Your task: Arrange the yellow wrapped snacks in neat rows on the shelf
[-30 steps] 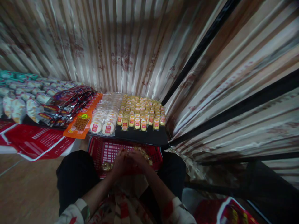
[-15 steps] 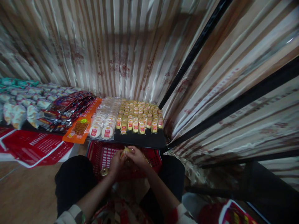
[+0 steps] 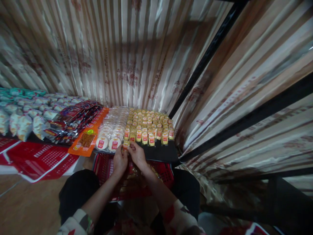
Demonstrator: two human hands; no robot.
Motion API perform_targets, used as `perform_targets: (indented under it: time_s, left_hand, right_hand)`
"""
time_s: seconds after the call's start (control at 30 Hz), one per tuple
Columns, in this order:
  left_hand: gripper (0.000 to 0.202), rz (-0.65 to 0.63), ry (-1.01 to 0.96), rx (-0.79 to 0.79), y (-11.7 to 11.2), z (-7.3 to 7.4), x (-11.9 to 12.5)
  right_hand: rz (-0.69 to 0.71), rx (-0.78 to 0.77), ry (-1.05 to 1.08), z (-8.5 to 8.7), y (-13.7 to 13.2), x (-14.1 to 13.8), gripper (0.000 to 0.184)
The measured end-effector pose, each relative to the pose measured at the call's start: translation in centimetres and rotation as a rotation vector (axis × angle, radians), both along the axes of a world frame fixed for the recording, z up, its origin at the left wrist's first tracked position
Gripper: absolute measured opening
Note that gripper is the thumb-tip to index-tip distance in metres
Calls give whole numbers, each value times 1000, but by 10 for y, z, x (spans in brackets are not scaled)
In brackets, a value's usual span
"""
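Note:
My left hand (image 3: 120, 160) and my right hand (image 3: 137, 154) are raised side by side at the front edge of a black shelf (image 3: 158, 151). Together their fingers pinch a small yellow snack packet with a red label (image 3: 126, 144), held at the front left of the rows of like yellow packets (image 3: 146, 125). Below my hands a red plastic basket (image 3: 107, 164) rests on my lap, with a few packets in it that I cannot make out clearly.
Round white packets (image 3: 111, 130) lie left of the yellow ones, then an orange pack (image 3: 85, 140), dark red packs (image 3: 70, 119) and pale bags (image 3: 22, 122). Red flat baskets (image 3: 39, 160) lie at the left. Striped curtains (image 3: 127, 52) and black frame bars (image 3: 210, 52) close in behind and right.
Both hands rose from the red basket to the shelf's front edge, carrying a yellow packet up to the rows of packets.

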State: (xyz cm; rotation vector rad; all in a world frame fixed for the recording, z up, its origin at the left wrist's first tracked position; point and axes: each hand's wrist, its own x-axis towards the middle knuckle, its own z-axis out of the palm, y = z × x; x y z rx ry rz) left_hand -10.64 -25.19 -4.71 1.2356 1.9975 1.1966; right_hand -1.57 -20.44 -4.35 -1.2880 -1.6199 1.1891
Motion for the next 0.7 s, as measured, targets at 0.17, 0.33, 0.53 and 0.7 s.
perform_targets:
  time_s: [0.17,0.33,0.53,0.7]
  left_hand:
    - [39,6,136,145,9,-10,0]
    - [40,-64,220,168,11,-26,-1]
    - [46,-136,259,138,19,-40,-1]
    - [44,-164,231,88,26,-38,0]
  right_hand:
    - [-63,125,-324,13,16,-12,13]
    - [-47,196,-405,7,25,-16,17]
    - [-92,251,-432,-3,32,-18,27]
    - [-84,241,-338,-7,34,-18,36]
